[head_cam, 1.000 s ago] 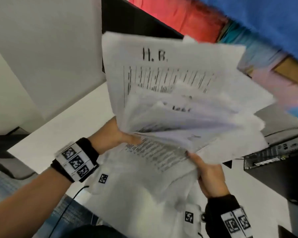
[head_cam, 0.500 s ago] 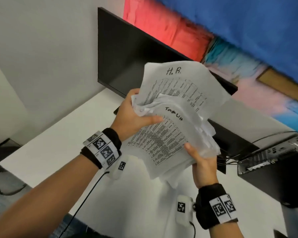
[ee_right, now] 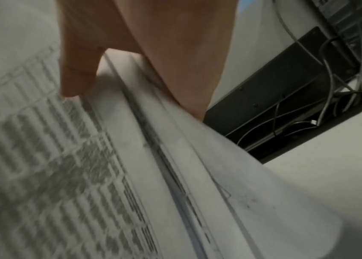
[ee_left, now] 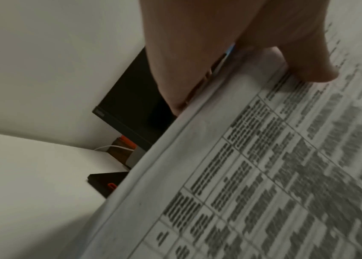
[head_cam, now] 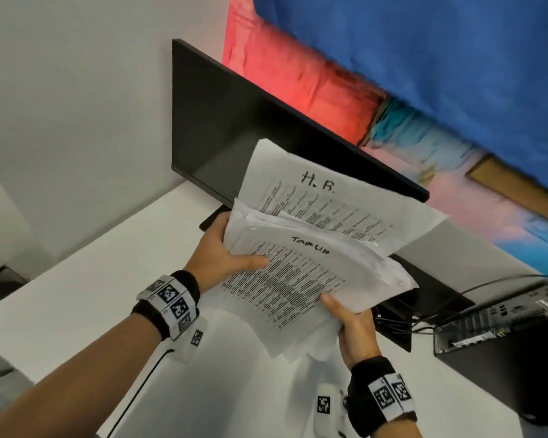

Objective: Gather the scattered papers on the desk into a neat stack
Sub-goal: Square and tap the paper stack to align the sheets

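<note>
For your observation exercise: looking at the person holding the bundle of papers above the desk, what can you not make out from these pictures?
- How many sheets the papers hold: head view, they overlap.
- The printed table text: both wrist views, blurred.
- Left hand fingers: head view, behind the papers.
- Right hand fingers: head view, under the papers.
- Monitor stand: mostly covered by the papers.

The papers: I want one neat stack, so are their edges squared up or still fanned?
Fanned. The papers splay between the left hand and right hand, the "H.B." sheet jutting past the rest.
</note>
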The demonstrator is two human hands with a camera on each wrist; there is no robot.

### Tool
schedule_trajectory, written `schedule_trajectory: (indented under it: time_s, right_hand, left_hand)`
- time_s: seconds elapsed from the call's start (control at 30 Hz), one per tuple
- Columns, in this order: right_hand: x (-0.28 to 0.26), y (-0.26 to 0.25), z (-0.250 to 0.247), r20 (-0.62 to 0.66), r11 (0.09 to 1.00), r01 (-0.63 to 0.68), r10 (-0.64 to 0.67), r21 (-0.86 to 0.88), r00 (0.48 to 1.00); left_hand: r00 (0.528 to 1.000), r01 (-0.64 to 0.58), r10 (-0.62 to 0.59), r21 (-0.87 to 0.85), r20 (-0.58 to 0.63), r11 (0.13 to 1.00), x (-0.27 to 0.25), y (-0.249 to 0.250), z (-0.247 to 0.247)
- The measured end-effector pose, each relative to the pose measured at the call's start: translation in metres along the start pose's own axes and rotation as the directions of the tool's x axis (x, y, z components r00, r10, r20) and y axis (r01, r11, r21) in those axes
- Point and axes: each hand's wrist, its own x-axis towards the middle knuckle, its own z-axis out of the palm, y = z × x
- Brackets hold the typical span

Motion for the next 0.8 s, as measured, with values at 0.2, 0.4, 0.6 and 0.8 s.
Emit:
schedule_trajectory:
  time_s: [0.2,0.4,0.6,0.8]
  right_hand:
    - [0.002,-0.004,-0.007,0.056,1.000,-0.020,0.019,0.013,0.998]
    - [0.004,0.006,0.010,0.000,0.986,-0.066,0.067,-0.152,0.998]
    - [-0.005,0.030,-0.006,-0.090,0.967,-0.140,0.123,-0.213,0.988]
    - [-0.014,0.052,-0.002,-0.129,0.955,-0.258,0.277,0.148,0.952]
  left_hand:
    - [0.989,-0.053,0.044,-0.066,-0.144,0.996,0.006,-0.003,-0.001]
    - [1.000,0.000,0.000,-0.002,-0.006,1.000,0.009,-0.009,0.005]
    - [0.979,0.037,-0.100,-0.327,-0.179,0.944,0.014,-0.002,-0.012]
    - [0.985,0.137,-0.169,-0.690,0.021,0.711,0.014,-0.007,-0.015]
